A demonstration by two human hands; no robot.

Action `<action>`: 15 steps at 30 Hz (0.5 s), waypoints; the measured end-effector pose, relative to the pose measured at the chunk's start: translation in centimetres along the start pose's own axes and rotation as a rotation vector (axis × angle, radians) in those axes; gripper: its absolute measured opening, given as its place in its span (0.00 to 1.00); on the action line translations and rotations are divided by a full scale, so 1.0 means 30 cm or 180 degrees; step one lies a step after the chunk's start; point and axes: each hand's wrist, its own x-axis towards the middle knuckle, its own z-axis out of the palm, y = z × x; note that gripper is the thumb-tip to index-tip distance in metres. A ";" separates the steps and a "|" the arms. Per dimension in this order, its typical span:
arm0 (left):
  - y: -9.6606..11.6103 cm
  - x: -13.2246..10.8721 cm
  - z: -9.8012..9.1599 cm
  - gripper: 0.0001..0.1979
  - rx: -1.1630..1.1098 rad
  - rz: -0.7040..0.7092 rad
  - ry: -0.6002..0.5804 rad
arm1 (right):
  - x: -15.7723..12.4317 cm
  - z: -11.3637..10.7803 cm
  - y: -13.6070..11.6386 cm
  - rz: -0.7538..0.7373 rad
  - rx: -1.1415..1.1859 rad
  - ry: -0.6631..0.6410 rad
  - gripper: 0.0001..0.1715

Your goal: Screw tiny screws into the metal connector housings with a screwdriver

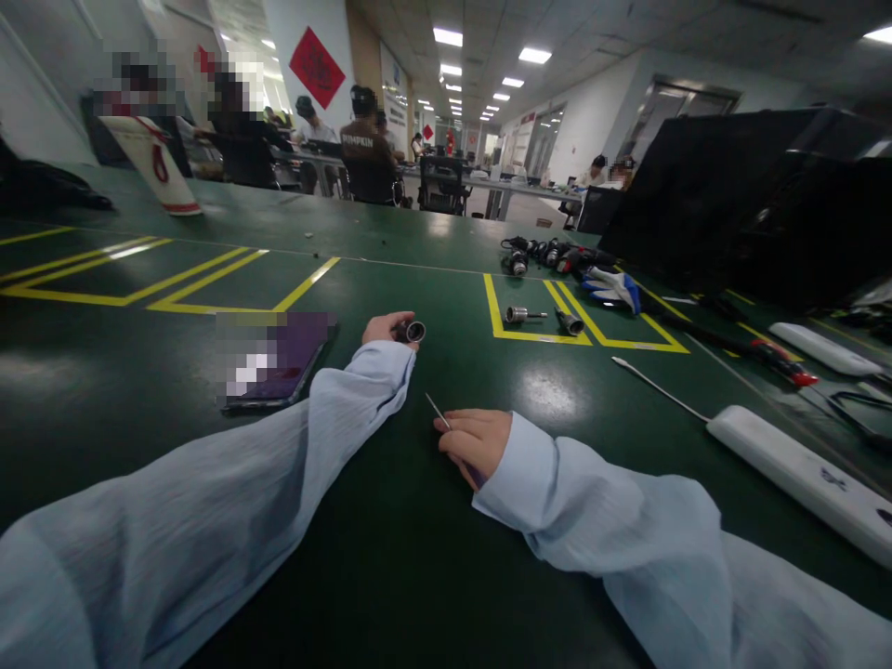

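Note:
My left hand [382, 329] is closed around a dark metal cylinder [413, 332], whose round hollow end faces me. Nearer to me, my right hand [478, 441] grips a thin metal rod [438, 410] that points up and left from the fingertips; its rear part is hidden in the hand. Two metal pieces lie inside a yellow taped square ahead on the right: a silver cylinder with a thin shank [517, 315] and a darker, tilted cylinder [570, 321]. Left of my left hand, a phone [279, 362] lies on the green table [390, 557].
A white power strip [794, 474] with its cord lies at right. Beyond are a blue-and-white glove [611, 290], dark cylindrical parts [517, 262], a red-tipped tool [784, 362] and a large black case [739, 204]. A white paper cup [157, 167] stands far left. People sit across the room.

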 end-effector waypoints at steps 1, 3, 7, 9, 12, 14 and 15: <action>-0.001 0.003 -0.003 0.26 0.0120 0.0052 -0.0032 | -0.006 -0.007 -0.003 -0.0019 -0.0033 -0.0007 0.10; 0.000 0.007 -0.007 0.27 0.0342 0.0151 -0.0106 | -0.013 -0.017 -0.007 -0.0059 -0.0006 0.0032 0.10; 0.020 0.004 -0.002 0.23 0.0684 0.0223 -0.0102 | -0.009 -0.029 0.007 -0.0044 0.0313 0.0556 0.08; 0.039 -0.004 0.006 0.22 0.0828 0.0247 -0.0073 | 0.002 -0.035 0.028 0.0249 0.0512 0.1012 0.09; 0.073 -0.012 0.020 0.21 0.1054 0.0321 -0.0147 | 0.029 -0.032 0.077 0.1259 0.1023 0.1557 0.07; 0.093 -0.012 0.026 0.21 0.1217 0.0395 -0.0245 | 0.055 -0.020 0.118 0.2024 0.1684 0.1674 0.09; 0.100 -0.009 0.027 0.21 0.1304 0.0457 -0.0300 | 0.069 -0.013 0.140 0.2301 0.1991 0.1857 0.11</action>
